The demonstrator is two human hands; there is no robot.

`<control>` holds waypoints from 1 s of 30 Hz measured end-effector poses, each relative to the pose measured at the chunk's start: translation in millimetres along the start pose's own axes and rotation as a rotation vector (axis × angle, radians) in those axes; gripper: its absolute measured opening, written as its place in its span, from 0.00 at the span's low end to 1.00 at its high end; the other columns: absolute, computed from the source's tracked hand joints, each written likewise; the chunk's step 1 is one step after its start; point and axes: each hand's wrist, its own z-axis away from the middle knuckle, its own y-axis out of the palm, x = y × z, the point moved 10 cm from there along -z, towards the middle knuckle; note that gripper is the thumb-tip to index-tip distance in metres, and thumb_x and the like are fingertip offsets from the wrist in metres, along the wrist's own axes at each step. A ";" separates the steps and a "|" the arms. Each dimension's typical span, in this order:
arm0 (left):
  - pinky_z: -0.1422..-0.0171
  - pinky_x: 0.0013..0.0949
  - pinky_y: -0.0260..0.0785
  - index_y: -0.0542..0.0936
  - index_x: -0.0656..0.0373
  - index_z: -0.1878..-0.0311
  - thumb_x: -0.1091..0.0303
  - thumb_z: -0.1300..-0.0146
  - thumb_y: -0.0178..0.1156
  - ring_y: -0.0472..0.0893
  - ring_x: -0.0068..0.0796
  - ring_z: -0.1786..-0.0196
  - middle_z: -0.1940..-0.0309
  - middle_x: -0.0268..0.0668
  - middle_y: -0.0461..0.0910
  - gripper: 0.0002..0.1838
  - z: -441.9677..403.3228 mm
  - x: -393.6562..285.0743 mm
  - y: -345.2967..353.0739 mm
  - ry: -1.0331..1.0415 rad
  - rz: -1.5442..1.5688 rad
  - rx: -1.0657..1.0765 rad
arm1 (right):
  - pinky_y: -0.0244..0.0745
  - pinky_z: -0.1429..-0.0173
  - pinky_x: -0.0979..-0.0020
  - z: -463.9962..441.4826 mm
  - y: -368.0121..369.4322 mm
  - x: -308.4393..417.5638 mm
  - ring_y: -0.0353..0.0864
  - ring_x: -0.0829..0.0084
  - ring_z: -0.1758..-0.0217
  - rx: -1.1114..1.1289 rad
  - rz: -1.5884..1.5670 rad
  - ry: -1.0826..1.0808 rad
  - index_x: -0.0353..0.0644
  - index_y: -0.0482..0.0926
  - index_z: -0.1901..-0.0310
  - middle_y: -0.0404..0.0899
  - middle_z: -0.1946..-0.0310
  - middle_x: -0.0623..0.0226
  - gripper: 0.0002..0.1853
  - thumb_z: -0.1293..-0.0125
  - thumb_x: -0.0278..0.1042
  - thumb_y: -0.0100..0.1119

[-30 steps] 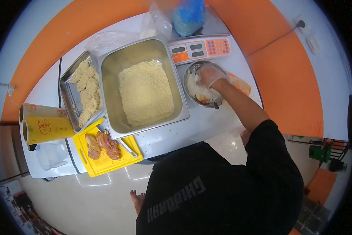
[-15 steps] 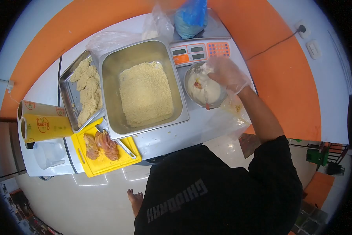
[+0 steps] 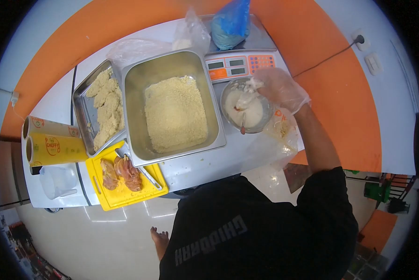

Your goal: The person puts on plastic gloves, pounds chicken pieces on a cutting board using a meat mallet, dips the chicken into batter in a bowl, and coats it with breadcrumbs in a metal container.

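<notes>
My right hand [image 3: 275, 88], in a clear plastic glove, is over the right side of a metal bowl [image 3: 224, 109] of white batter [image 3: 252, 114]. Its closed fingers pinch a batter-coated piece of meat [image 3: 245, 99], whose lower part trails into the batter. A small pinkish-brown bit [image 3: 243, 129] shows at the bowl's near rim. Bare and hanging low beside my black shirt, my left hand [image 3: 160, 239] has its fingers apart and holds nothing.
Left of the bowl stands a deep steel pan [image 3: 172, 59] of crumbs, then a tray [image 3: 82, 123] of coated pieces. A yellow cutting board [image 3: 111, 200] carries raw meat [image 3: 128, 173] and a metal utensil [image 3: 149, 177]. Behind are a scale [image 3: 240, 65] and blue bag [image 3: 230, 28].
My right hand has shifted slightly right and down in view, drawing the coated piece up toward the bowl's back edge. The view has shifted a little; my left hand still hangs.
</notes>
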 end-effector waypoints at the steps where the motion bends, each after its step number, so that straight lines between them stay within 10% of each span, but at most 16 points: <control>1: 0.21 0.51 0.36 0.52 0.46 0.24 0.43 0.35 0.51 0.34 0.43 0.19 0.22 0.47 0.29 0.39 -23.7 8.1 -14.2 -0.047 0.037 0.006 | 0.73 0.47 0.58 1.7 -11.3 1.5 0.79 0.52 0.54 -0.057 0.007 -0.015 0.41 0.81 0.58 0.81 0.60 0.52 0.13 0.45 0.33 0.62; 13: 0.21 0.53 0.35 0.50 0.46 0.23 0.44 0.34 0.50 0.33 0.44 0.20 0.21 0.45 0.29 0.40 -46.3 22.8 -21.3 -0.080 0.101 0.035 | 0.73 0.47 0.56 13.8 75.8 -28.3 0.80 0.51 0.54 0.096 0.131 -0.005 0.40 0.82 0.60 0.81 0.62 0.51 0.12 0.48 0.31 0.62; 30: 0.21 0.52 0.35 0.50 0.47 0.24 0.45 0.34 0.49 0.35 0.45 0.20 0.21 0.41 0.34 0.39 8.9 -1.4 8.8 0.065 -0.091 -0.006 | 0.74 0.52 0.59 -1.3 -15.9 -4.5 0.80 0.51 0.60 0.059 -0.073 0.062 0.35 0.81 0.63 0.81 0.66 0.49 0.13 0.48 0.34 0.62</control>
